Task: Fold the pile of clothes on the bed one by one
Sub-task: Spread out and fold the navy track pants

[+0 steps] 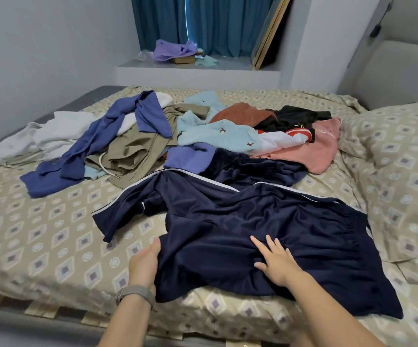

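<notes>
Left hand point(144, 262) grips navy garment point(265, 221) edge — right hand point(275, 261) flat (fingers spread)

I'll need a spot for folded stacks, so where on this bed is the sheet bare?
Bare sheet lies near-left, bordered by the navy garment and blue top. A strip runs behind the pile. The middle is crowded, and the pillow fills the right.
</notes>
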### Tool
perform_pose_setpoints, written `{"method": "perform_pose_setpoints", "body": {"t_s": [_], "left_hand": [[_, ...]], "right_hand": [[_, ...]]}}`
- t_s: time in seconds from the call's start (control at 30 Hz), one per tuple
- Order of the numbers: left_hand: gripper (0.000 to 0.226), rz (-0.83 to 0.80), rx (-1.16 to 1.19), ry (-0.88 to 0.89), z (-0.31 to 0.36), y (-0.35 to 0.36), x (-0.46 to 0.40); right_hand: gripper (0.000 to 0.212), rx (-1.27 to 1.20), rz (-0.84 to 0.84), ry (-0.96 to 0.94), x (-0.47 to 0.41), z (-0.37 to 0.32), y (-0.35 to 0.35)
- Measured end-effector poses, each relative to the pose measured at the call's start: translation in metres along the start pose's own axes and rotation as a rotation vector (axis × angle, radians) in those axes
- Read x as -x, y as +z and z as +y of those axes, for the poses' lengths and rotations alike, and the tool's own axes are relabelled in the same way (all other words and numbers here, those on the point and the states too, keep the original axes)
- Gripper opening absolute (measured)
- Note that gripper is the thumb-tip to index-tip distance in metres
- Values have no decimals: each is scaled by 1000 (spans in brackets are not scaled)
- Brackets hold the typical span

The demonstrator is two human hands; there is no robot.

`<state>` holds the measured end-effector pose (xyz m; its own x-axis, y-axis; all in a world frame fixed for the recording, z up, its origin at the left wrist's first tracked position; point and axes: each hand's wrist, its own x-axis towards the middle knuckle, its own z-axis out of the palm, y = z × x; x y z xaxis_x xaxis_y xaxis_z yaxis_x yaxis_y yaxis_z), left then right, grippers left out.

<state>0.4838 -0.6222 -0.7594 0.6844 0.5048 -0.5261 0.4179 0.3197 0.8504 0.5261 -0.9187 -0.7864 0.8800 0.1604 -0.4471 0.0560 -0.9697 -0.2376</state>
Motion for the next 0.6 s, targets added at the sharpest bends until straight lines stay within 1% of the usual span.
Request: {"method": "perform_pose_setpoints", "body": {"t_s": [0.03,0.07,0.13,0.17,0.2,0.23,0.27,0.3,0.37,0.4,0.43,0.5,0.53,0.57,0.6], "left_hand": [[31,40,43,42,2,-1,1],[34,106,54,123,5,-2,3],[35,266,-95,400,14,-1,14],[33,306,-188,536,21,0,22],[34,291,-247,642,26,2,27],[38,223,-282,695,27,3,27],[43,130,-309,674,28,5,26],[49,36,-316,566,28,5,20],[56,-149,-113,172,33,4,13],[53,-206,-18,1,31,3,7],[42,-251,18,-114,30,2,5],[9,-250,-33,-209,22,2,-4],[5,-232,-75,-215,17,1,-10],[13,-214,-121,-227,14,1,-14],[14,-218,-156,-241,11,2,-16]], "right_hand": [[69,-10,-2,10,-2,0,1],[70,-23,-4,18,-3,0,1],[72,-36,-4,26,-6,1,1],[72,-30,-3,25,-7,2,2],[73,-18,-5,25,-8,3,3],[73,-6,-10,28,-9,3,4],[73,4,-12,32,-10,3,4],[74,9,-12,36,-11,2,4],[77,1,-6,46,-12,-1,1],[78,-9,1,51,-12,-4,-2],[80,-17,11,53,-11,-7,-4],[84,-21,43,38,-9,-15,-8],[85,-27,57,13,-7,-20,-9],[85,-36,66,-20,-6,-25,-10],[84,-42,69,-55,-5,-31,-9]]}}
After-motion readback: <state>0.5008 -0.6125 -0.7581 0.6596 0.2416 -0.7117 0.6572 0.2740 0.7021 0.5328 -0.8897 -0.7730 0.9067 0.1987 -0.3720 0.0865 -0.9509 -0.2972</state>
